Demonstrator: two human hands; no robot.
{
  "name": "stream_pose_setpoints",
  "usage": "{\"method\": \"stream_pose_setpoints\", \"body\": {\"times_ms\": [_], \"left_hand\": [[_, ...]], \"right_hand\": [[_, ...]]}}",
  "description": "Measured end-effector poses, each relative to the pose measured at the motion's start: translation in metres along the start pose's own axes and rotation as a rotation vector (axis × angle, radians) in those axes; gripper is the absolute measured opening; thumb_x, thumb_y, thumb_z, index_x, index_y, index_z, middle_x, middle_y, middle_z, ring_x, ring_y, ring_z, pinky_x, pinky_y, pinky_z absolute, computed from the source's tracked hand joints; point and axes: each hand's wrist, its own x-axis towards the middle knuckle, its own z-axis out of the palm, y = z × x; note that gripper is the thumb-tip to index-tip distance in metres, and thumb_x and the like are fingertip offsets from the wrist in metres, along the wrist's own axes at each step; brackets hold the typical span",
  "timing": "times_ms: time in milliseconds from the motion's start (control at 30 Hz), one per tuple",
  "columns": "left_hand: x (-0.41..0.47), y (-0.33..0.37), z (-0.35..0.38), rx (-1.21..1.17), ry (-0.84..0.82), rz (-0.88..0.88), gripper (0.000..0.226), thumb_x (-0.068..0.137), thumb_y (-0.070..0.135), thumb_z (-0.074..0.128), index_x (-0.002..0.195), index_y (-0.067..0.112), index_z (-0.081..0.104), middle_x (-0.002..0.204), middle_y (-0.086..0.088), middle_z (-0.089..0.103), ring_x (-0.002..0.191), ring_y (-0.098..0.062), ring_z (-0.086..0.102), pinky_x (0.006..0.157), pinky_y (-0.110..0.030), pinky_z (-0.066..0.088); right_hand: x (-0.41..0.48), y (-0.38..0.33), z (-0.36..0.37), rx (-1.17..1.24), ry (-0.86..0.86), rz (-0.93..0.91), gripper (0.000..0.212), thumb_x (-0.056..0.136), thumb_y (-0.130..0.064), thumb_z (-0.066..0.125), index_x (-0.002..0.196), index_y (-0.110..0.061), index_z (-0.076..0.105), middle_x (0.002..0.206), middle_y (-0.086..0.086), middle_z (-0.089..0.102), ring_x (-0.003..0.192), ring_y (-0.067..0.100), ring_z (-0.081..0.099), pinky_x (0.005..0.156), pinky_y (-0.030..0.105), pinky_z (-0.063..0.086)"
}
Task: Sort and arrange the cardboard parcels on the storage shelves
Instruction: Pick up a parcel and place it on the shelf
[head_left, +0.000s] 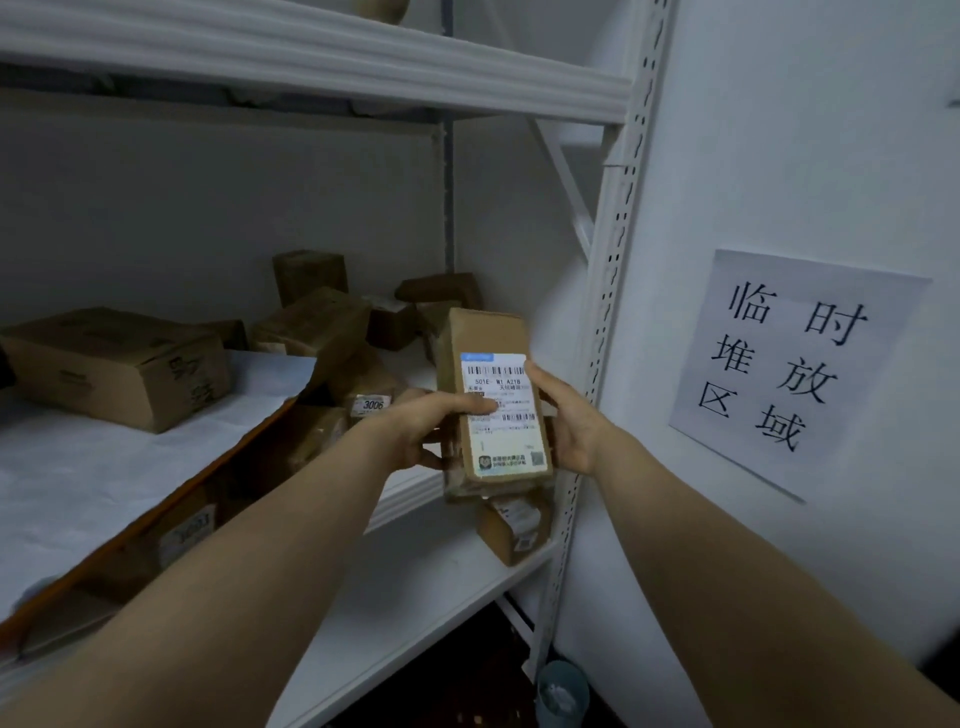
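A narrow cardboard parcel (488, 374) with a white shipping label facing me is held upright in front of the middle shelf (405, 504). My left hand (431, 426) grips its left side, thumb across the label. My right hand (566, 415) clasps its right edge. Behind it, several brown parcels (322, 317) lie jumbled at the back of the shelf. A large box (124, 364) rests at the left.
A small parcel (511, 530) lies on the lower shelf (415, 597) under my hands. The white perforated upright (608, 291) stands just right of the held parcel. A paper sign (789, 364) hangs on the wall. A blue bin (563, 691) sits on the floor.
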Motion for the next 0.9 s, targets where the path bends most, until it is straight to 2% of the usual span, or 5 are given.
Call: {"method": "stream_pose_setpoints", "body": {"times_ms": [233,400,567,767,900], "left_hand": [[0.003,-0.007,0.051,-0.075,0.112,-0.117,0.097,0.058,0.049,0.084,0.137,0.018,0.037,0.128,-0.008,0.056,0.115,-0.033,0.054,0.091,-0.054,0.047],[0.041,-0.035,0.086,0.043,0.168,-0.139,0.157,0.010,0.070,0.081,0.143,0.032,0.006,0.137,-0.007,0.044,0.123,-0.033,0.049,0.095,-0.055,0.045],[0.023,-0.046,0.113,0.110,-0.141,-0.023,0.085,0.053,0.059,0.077,0.127,0.025,0.054,0.125,0.000,0.061,0.111,-0.023,0.060,0.100,-0.045,0.046],[-0.005,-0.058,0.111,0.382,-0.049,-0.131,0.052,0.086,0.024,0.066,0.130,0.003,0.049,0.128,-0.010,0.054,0.118,-0.027,0.051,0.079,-0.028,0.038],[0.008,-0.077,0.103,0.489,-0.007,-0.181,0.047,0.089,0.014,0.060,0.130,-0.004,0.046,0.127,-0.011,0.052,0.114,-0.027,0.052,0.084,-0.032,0.044]], "right_hand": [[-0.040,0.030,-0.030,-0.366,0.031,-0.059,0.057,0.074,-0.036,0.080,0.121,-0.025,0.049,0.108,-0.006,0.065,0.095,0.010,0.062,0.068,0.027,0.051],[-0.059,0.044,-0.053,-0.636,0.053,0.003,0.052,0.071,-0.026,0.084,0.115,-0.032,0.057,0.110,-0.006,0.067,0.099,0.012,0.063,0.076,0.030,0.053],[-0.075,0.073,-0.081,-0.503,0.249,0.099,0.042,0.072,-0.025,0.077,0.110,-0.015,0.064,0.105,0.008,0.067,0.086,0.016,0.063,0.074,0.026,0.053],[-0.067,0.106,-0.089,-0.438,0.411,0.243,0.045,0.071,-0.033,0.080,0.102,-0.014,0.052,0.103,0.007,0.059,0.093,0.023,0.059,0.078,0.032,0.053],[-0.044,0.129,-0.081,-0.765,0.396,0.407,0.075,0.049,-0.058,0.074,0.111,-0.019,0.056,0.111,0.006,0.058,0.108,0.025,0.053,0.096,0.033,0.044]]}}
